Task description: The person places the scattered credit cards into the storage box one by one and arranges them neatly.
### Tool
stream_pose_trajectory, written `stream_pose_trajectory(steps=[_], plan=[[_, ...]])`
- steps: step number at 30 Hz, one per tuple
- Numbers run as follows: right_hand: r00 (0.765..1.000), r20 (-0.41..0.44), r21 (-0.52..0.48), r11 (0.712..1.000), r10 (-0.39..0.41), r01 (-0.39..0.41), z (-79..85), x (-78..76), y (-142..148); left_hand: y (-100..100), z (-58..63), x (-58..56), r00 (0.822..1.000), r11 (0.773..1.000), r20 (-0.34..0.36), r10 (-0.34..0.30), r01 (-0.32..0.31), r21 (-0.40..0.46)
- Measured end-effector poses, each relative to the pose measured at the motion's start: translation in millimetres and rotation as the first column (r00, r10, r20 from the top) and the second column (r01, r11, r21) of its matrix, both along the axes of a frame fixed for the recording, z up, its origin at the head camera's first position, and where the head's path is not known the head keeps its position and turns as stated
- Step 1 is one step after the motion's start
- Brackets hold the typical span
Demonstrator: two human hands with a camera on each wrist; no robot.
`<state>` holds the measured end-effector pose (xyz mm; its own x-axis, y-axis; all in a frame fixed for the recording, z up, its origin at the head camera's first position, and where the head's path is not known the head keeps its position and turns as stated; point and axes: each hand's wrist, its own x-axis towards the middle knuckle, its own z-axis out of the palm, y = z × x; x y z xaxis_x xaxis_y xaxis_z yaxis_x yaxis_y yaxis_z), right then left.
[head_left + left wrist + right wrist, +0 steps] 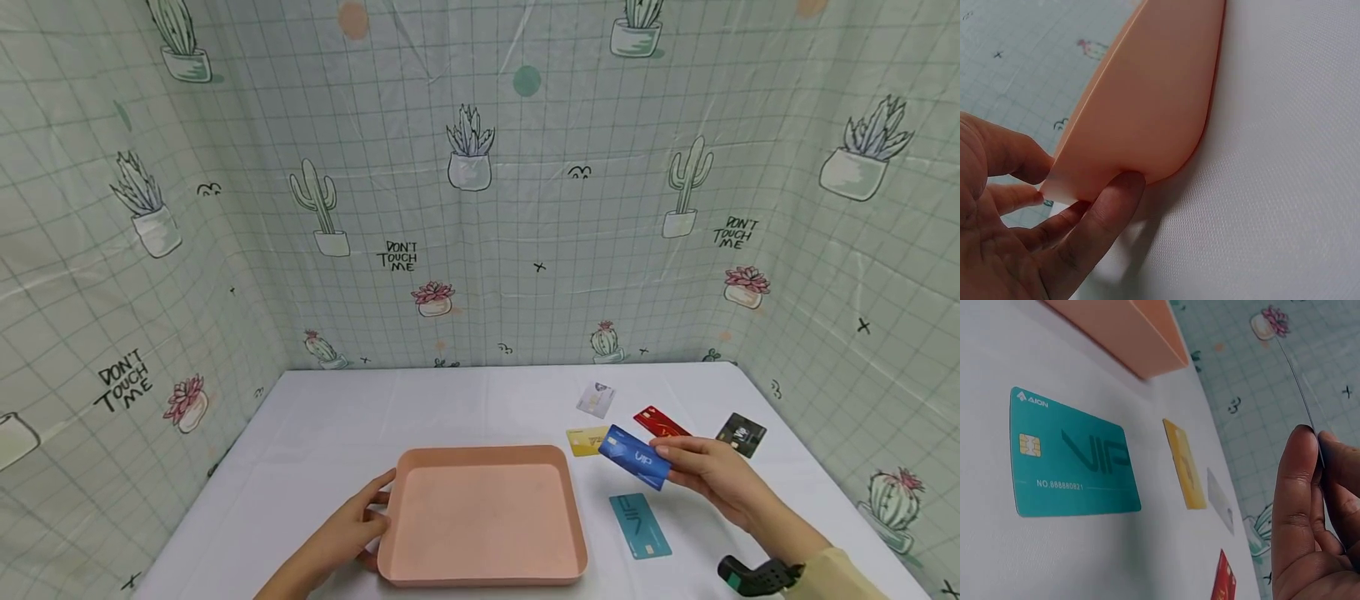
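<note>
Tray [482, 517] | left hand [351, 527] spread against its side | right hand [712, 473] pinching blue card [632, 456]

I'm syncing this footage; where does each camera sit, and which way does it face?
Head: worn on the head, facing forward and down at the tray and table; left grip, right grip and a sleeve show.
Left wrist: worn there, facing the tray's outer wall; the left grip shows close up.
Right wrist: worn there, facing the teal card; the right grip shows, pinching the edge-on blue card.
Head and right wrist share the teal card.
</note>
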<state>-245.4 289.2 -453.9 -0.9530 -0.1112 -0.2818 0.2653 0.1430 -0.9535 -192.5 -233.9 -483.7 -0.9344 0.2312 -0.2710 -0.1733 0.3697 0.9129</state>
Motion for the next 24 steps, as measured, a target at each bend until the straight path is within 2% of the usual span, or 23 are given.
stream_pose_trajectory(steps=[5,13,24], plan=[[1.0,-0.003,0.01,1.0,0.001,-0.001,-2.0,-2.1,-13.0,-2.6,-0.7,-0.2,1.0,1.0,-0.001,-0.01,0.01,0.003],[1.0,-0.002,-0.001,1.0,-0.002,0.002,-3.8,-4.3,-30.1,-2.9,-2.6,0.5,1.0,1.0,-0.007,0.013,-0.013,-0.026],[1.0,0.001,-0.043,0.999,-0.003,0.003,-4.9,-8.0,-48.5,-7.0,-3.4,0.0,0.999,0.999,-0.024,-0.047,0.047,0.027]])
